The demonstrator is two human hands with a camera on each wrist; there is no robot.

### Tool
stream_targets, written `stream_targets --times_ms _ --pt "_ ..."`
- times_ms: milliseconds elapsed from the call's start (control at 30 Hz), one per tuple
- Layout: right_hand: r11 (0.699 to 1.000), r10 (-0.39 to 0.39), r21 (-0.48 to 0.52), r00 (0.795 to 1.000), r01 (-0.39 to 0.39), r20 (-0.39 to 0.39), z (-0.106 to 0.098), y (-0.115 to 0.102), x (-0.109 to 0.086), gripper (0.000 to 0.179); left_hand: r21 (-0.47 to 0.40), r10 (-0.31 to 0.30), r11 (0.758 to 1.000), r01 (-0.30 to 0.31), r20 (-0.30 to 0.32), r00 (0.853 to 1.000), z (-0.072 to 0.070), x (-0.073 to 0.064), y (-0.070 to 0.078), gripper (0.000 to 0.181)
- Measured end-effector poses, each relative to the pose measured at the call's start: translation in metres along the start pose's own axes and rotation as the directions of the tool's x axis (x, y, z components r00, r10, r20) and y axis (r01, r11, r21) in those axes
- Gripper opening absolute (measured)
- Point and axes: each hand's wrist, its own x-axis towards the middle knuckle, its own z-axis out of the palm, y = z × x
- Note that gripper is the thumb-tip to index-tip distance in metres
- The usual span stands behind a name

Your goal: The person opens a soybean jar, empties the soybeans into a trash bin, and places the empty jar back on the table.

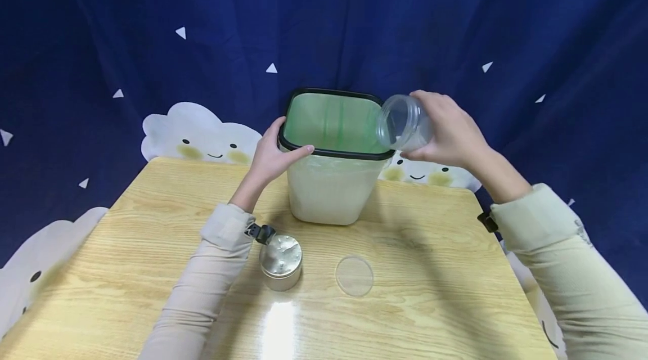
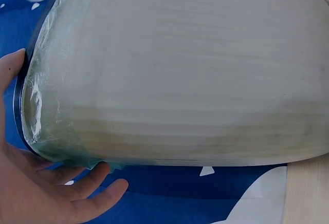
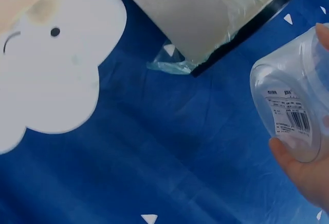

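A white trash bin (image 1: 329,191) with a black rim and a green bag liner (image 1: 324,118) stands at the back of the table. My left hand (image 1: 270,154) grips its rim at the left front corner, the thumb over the rim and the fingers against the outer side. In the left wrist view those fingers (image 2: 95,183) lie beside the bunched liner. My right hand (image 1: 453,132) holds a clear plastic jar (image 1: 400,122) tipped on its side by the bin's right rim, its uncovered mouth facing left. The right wrist view shows a barcode label (image 3: 289,113) on the jar's base.
A round silver tin (image 1: 280,261) stands by my left wrist. To its right, a clear round lid (image 1: 354,276) lies flat on the wooden table (image 1: 420,304). Behind the table hangs a dark blue curtain (image 1: 228,22) with white triangles and clouds.
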Motion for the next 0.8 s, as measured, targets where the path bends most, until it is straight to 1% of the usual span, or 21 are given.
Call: stream_targets --times_ms 167,300,400,667,800 --pt "0.991 0.079 0.113 0.995 -0.072 -0.06 0.008 0.003 -0.025 0.095 -0.006 -0.004 1.0 0.004 0.0 1.0 0.0 -0.001 0.001 0.09" --pt "0.972 0.149 0.197 0.982 -0.125 -0.116 0.019 0.005 -0.044 0.096 -0.008 0.006 1.0 -0.006 0.0 1.0 0.0 0.0 0.001 0.09" --pt "0.955 0.192 0.258 0.97 -0.149 -0.151 0.027 0.006 -0.056 0.096 -0.004 0.012 1.0 -0.012 -0.001 1.0 0.001 0.0 0.0 0.09" --pt "0.912 0.27 0.363 0.944 -0.188 -0.19 0.049 0.008 -0.083 0.096 -0.009 0.01 1.0 -0.01 -0.002 1.0 0.001 -0.001 -0.001 0.089" --pt "0.884 0.311 0.419 0.93 -0.208 -0.194 0.058 0.008 -0.096 0.094 -0.007 0.011 1.0 -0.011 0.001 1.0 0.001 0.0 -0.001 0.089"
